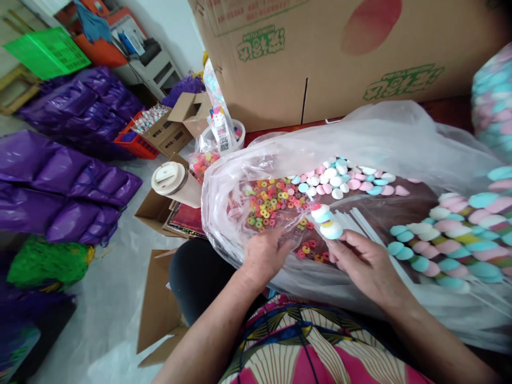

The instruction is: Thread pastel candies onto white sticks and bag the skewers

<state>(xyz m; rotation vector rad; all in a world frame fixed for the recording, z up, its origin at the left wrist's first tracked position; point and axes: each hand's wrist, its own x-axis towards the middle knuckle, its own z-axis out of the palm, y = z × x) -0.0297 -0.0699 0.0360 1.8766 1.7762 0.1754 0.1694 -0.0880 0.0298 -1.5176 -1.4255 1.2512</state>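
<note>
My right hand (364, 261) is closed around the lower end of a marshmallow skewer (331, 229). Blue and white marshmallows, a yellowish ring and a red piece near the tip are stacked on it. My left hand (260, 256) is low over the plastic sheet, thumb and forefinger a little apart, beside scattered gummy rings (266, 205); its other fingers are hidden. Behind them lie loose pink, white and blue marshmallows (332, 178). White sticks (366, 229) lie just beyond my right hand. At the right, several loaded marshmallow skewers (448, 240) lie side by side.
Clear plastic sheeting (224, 176) lines the work surface, with a large cardboard box (320, 64) standing behind. A lidded cup (176, 181) and a white tub (240, 136) stand left. Purple packages (60, 186) and an open carton (156, 304) are on the floor. A marshmallow bag (494, 101) stands right.
</note>
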